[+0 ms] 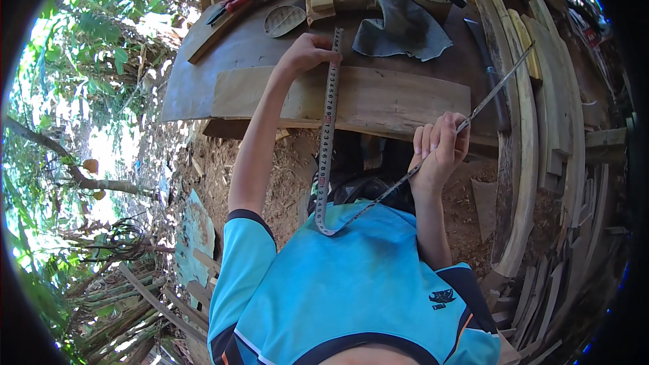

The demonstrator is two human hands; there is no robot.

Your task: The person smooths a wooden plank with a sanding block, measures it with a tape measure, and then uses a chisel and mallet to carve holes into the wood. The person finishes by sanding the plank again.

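**Tape laid across the plank**

While the left hand [307, 51] pins the long steel measuring tape [327, 135] on the pale flat wooden plank [378, 98] at the bench [203, 74] edge, right hand [439, 149] fingers close around its other run. Dark grey cloth [402, 27] lies just beyond.

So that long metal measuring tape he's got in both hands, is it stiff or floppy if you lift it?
Probably springy rather than stiff: the measuring tape bends into a tight loop near the person's chest between the left hand and right hand. It looks thin, so likely light. The stretch past the right hand stays nearly straight, suggesting it holds shape over short lengths.
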